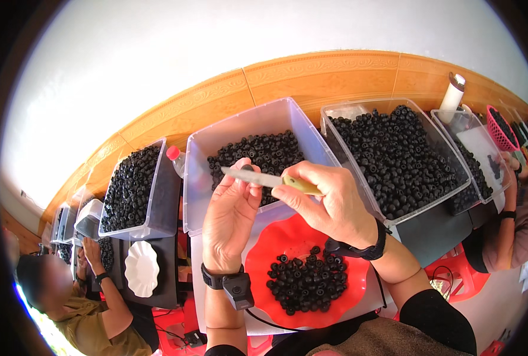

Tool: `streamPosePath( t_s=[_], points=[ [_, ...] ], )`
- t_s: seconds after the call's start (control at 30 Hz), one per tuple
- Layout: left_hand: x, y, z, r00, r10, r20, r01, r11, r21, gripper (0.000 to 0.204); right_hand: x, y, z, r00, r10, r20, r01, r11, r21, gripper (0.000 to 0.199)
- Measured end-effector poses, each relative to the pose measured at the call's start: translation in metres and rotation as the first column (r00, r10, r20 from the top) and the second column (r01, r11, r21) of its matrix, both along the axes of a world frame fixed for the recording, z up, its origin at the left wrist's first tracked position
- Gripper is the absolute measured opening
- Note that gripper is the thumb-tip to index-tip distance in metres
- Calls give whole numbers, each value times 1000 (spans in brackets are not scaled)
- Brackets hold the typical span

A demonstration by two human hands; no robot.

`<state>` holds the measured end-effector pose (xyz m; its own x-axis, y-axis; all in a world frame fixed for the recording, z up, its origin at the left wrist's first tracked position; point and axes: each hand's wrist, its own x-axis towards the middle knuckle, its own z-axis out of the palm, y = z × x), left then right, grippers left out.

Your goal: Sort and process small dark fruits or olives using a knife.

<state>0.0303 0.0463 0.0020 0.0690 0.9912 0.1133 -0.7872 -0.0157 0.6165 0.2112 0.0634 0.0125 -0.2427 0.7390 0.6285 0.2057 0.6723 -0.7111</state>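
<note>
My right hand (338,204) is closed round the yellow-green handle of a small knife (258,177). Its blade points left, across the fingertips of my left hand (233,216). Those fingertips pinch a small black round part (247,168), partly hidden behind the blade. Below my hands, a red wavy-edged bowl (261,249) carries a heap of small black ring-like parts (308,282). Just beyond them stands a bluish clear plastic bin (197,204), partly filled with more of these black parts.
To the right is a clear bin (415,216) full of black parts; another bin (151,222) stands left, near a red-capped bottle (175,157). A white wavy dish (141,269) lies on the dark table. Co-workers sit at left (107,320) and right (513,243).
</note>
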Motion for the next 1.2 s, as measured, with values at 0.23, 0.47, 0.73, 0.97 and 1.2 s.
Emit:
streamPosePath(
  t_s=[0.23,0.47,0.73,0.97,1.2],
  points=[
    [-8,4,-9,991,-132,-18,133,989,71,37,-1,-4,4,995,24,102,-35,994,102,24],
    [-4,2,-4,994,-94,-53,98,990,96,34,0,-3,2,993,0,114,-17,990,141,24],
    [-7,4,-7,993,-102,-64,107,991,79,19,2,-1,4,995,-22,98,7,989,150,23],
    [-5,4,-4,988,-53,-144,71,989,128,17,4,1,3,994,-34,108,15,986,166,23],
    [-2,1,1,964,69,-258,-18,981,196,10,2,0,2,996,-24,82,13,991,137,21]
  ],
)
